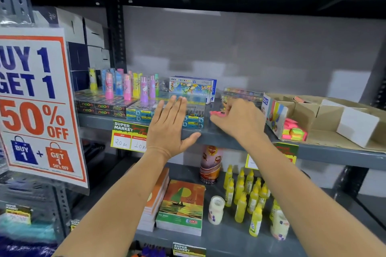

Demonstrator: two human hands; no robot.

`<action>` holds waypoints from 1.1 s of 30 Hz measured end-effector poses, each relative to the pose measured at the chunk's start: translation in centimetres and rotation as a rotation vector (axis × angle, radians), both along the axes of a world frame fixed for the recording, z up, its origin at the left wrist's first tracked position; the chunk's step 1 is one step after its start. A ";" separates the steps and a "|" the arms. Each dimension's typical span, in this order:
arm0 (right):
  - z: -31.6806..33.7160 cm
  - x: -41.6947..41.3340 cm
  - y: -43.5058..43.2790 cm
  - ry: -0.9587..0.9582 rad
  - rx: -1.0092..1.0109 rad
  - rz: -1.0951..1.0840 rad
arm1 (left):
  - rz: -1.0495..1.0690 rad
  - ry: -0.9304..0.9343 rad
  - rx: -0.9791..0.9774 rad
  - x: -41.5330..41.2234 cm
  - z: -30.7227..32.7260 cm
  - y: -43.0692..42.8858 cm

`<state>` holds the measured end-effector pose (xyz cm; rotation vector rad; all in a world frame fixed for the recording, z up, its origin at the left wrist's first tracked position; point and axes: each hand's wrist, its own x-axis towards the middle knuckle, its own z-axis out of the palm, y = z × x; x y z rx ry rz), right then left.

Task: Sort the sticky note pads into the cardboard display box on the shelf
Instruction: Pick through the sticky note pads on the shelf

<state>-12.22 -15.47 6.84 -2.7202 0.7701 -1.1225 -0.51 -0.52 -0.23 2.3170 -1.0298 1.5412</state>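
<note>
My right hand (238, 120) is curled over a pink sticky note pad (217, 113) lying on the grey shelf (229, 142), fingers pinching it. The cardboard display box (325, 110) stands to the right on the same shelf, with neon pink, green and yellow sticky note pads (294, 132) stacked in its front corner. My left hand (169, 127) is flat and spread, its fingers resting over a stack of clear-wrapped teal boxes (146, 113), its thumb at the shelf edge.
Small colourful tubes (125, 87), neon boxes (100, 107) and an oil pastels box (192, 87) fill the shelf's left part. A white box (357, 126) sits in the cardboard display. Below are notebooks (181, 206) and yellow glue bottles (246, 194). A sale sign (39, 106) hangs at left.
</note>
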 end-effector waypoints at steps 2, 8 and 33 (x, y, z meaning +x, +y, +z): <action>-0.2 -0.1 0.6 -0.004 -0.004 -0.013 | 0.001 0.005 0.001 0.0 0.0 0.0; -1.5 0.1 2.0 -0.002 -0.029 -0.042 | -0.012 0.016 -0.001 -0.2 0.0 0.0; 4.1 5.3 -8.1 0.278 0.167 -0.062 | -0.013 0.056 0.017 0.1 0.1 -0.1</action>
